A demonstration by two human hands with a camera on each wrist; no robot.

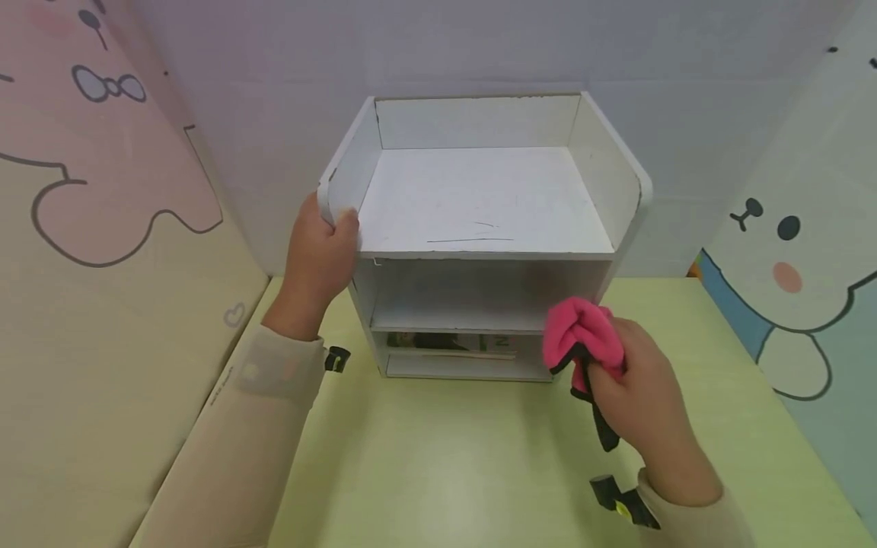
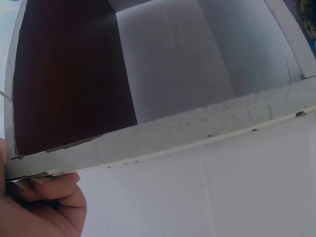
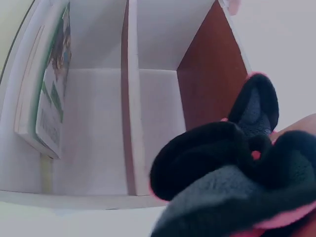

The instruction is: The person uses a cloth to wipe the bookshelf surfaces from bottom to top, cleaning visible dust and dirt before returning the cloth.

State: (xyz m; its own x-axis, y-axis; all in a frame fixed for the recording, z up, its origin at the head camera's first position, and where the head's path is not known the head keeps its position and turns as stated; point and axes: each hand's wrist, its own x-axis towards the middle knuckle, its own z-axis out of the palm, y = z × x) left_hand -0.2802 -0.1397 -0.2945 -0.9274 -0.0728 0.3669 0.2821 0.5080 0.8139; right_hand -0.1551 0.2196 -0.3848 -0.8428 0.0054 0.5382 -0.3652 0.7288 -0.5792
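A small white shelf unit stands on the table, its open compartments facing me. At its left side panel, my left hand grips the edge, thumb on the inner side; in the left wrist view the curled fingers press against the panel's edge. My right hand holds a bunched pink cloth with black trim in front of the shelf's lower right side. Seen from the right wrist, the cloth shows a grey and black side and hangs close to the compartments.
Books lie flat in the bottom compartment. The pale green table extends in front of the shelf. Cartoon-printed panels stand at the left and right, with a plain light wall behind.
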